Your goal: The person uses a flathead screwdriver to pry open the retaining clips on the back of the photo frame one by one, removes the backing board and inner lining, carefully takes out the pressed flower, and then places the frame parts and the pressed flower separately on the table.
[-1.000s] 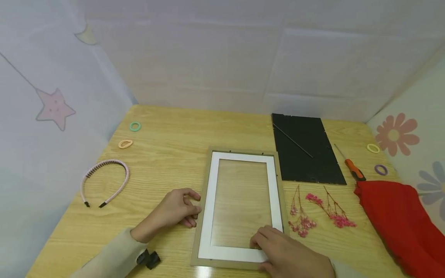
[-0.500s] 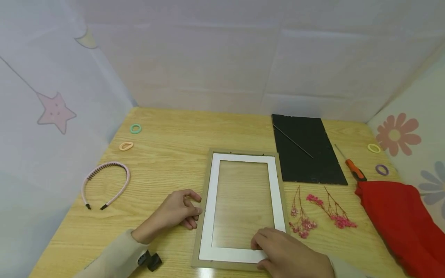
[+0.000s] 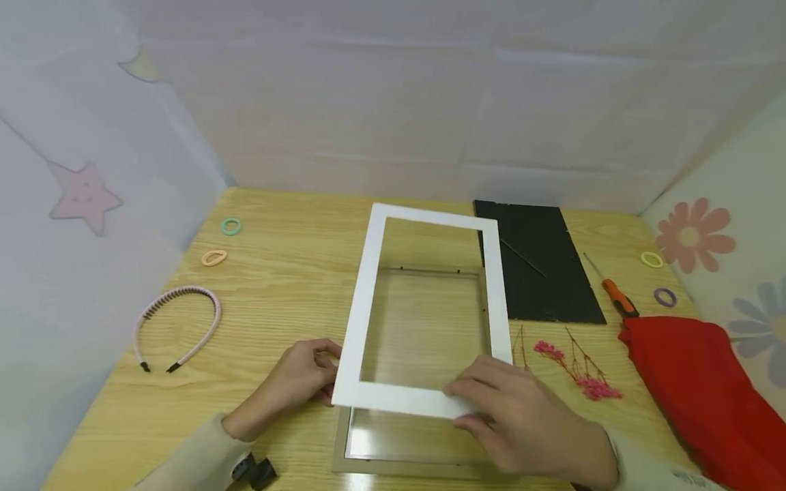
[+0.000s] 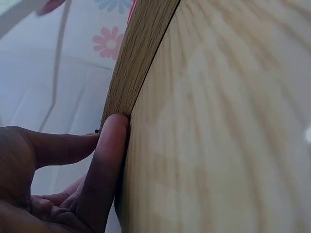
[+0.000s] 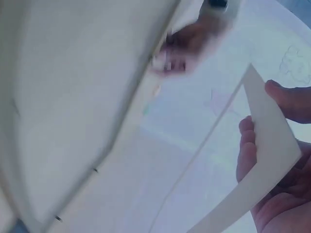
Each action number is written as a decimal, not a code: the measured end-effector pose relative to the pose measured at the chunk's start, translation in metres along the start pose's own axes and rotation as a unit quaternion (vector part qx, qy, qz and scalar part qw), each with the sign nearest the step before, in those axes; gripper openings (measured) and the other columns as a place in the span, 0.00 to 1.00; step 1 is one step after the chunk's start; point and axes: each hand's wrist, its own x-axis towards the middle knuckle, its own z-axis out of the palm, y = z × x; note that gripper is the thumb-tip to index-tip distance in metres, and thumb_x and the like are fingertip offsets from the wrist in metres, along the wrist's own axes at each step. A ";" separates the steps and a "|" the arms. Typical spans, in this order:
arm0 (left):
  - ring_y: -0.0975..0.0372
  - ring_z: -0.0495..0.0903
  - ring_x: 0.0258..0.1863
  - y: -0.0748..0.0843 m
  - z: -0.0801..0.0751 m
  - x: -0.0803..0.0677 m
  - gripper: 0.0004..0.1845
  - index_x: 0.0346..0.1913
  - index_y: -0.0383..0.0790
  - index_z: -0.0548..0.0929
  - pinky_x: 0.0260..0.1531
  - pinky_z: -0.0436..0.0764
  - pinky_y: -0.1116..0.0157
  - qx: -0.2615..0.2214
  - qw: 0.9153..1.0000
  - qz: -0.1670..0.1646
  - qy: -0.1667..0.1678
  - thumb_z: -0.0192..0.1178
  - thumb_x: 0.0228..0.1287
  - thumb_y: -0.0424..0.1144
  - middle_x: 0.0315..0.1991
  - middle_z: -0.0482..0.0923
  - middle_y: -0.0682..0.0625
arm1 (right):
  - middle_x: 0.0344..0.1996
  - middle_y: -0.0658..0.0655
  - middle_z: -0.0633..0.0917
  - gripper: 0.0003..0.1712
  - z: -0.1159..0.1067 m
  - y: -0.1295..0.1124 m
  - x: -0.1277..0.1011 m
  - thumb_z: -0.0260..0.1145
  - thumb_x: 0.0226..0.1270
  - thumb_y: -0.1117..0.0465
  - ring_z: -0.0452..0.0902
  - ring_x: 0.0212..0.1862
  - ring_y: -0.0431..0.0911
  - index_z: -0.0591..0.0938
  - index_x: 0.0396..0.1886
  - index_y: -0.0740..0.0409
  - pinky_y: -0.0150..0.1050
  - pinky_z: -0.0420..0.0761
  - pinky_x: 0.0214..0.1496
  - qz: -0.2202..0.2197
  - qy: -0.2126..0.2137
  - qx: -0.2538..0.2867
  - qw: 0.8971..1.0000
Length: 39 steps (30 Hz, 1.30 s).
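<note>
My right hand [image 3: 468, 406] pinches the near edge of a white mat board [image 3: 366, 273] and holds it tilted above a tan picture frame [image 3: 399, 467], far end raised. The frame lies flat on the wooden table [image 3: 295, 273] with its glass showing. My left hand [image 3: 325, 375] rests at the frame's left edge. In the left wrist view a finger [image 4: 109, 160] presses on the frame's side [image 4: 141, 53]. The right wrist view shows the mat [image 5: 265, 145] between my thumb and fingers [image 5: 245, 145].
A black backing board [image 3: 540, 266] lies at the back right, with an orange-handled screwdriver [image 3: 617, 296] beside it. Dried pink flowers [image 3: 577, 375] and a red cloth [image 3: 700, 382] lie to the right. A pink headband [image 3: 178, 327] and hair ties [image 3: 231, 226] lie at the left. Fabric walls close three sides.
The white mat lay flat in the frame; my right hand has lifted it out and tipped its far end up. My left hand has stayed at the frame's left edge.
</note>
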 end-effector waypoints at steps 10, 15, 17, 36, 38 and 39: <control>0.59 0.87 0.21 0.001 -0.001 -0.004 0.19 0.53 0.25 0.79 0.25 0.91 0.59 -0.006 1.000 -0.019 0.004 0.68 0.65 0.35 0.26 0.86 0.44 | 0.39 0.52 0.89 0.15 0.033 0.071 0.144 0.76 0.61 0.58 0.84 0.40 0.41 0.88 0.45 0.59 0.32 0.86 0.43 -0.060 -0.011 -0.044 0.997; 0.59 0.87 0.20 0.002 0.000 -0.005 0.18 0.52 0.25 0.79 0.25 0.91 0.59 -0.007 1.000 -0.025 0.002 0.68 0.64 0.34 0.25 0.85 0.44 | 0.46 0.51 0.89 0.15 0.071 0.084 0.203 0.70 0.68 0.54 0.84 0.46 0.40 0.88 0.50 0.57 0.31 0.84 0.51 0.002 -0.108 -0.010 0.994; 0.59 0.87 0.20 0.001 0.001 -0.005 0.18 0.52 0.25 0.79 0.25 0.91 0.58 -0.006 1.000 -0.025 0.001 0.68 0.64 0.34 0.24 0.85 0.44 | 0.47 0.49 0.89 0.16 0.087 0.085 0.219 0.69 0.69 0.54 0.83 0.46 0.39 0.87 0.51 0.55 0.29 0.83 0.51 0.024 -0.140 0.004 0.990; 0.61 0.86 0.19 0.007 -0.003 -0.004 0.18 0.51 0.26 0.79 0.23 0.90 0.58 0.015 1.000 -0.018 0.008 0.68 0.64 0.34 0.24 0.85 0.45 | 0.45 0.46 0.86 0.14 0.164 0.093 0.239 0.67 0.72 0.52 0.80 0.46 0.35 0.87 0.51 0.53 0.26 0.82 0.53 0.061 -0.261 -0.016 0.963; 0.61 0.86 0.19 0.006 -0.003 -0.004 0.18 0.51 0.26 0.79 0.23 0.90 0.58 0.015 1.000 -0.020 0.008 0.68 0.64 0.34 0.24 0.85 0.45 | 0.44 0.45 0.86 0.13 0.169 0.094 0.238 0.67 0.73 0.51 0.79 0.45 0.34 0.87 0.50 0.52 0.25 0.81 0.53 0.060 -0.270 -0.017 0.961; 0.61 0.86 0.19 0.006 -0.003 -0.004 0.18 0.51 0.26 0.79 0.23 0.90 0.58 0.014 1.000 -0.021 0.008 0.68 0.64 0.34 0.24 0.85 0.46 | 0.43 0.45 0.86 0.12 0.172 0.094 0.237 0.67 0.73 0.51 0.78 0.44 0.34 0.87 0.48 0.51 0.25 0.81 0.52 0.058 -0.273 -0.019 0.960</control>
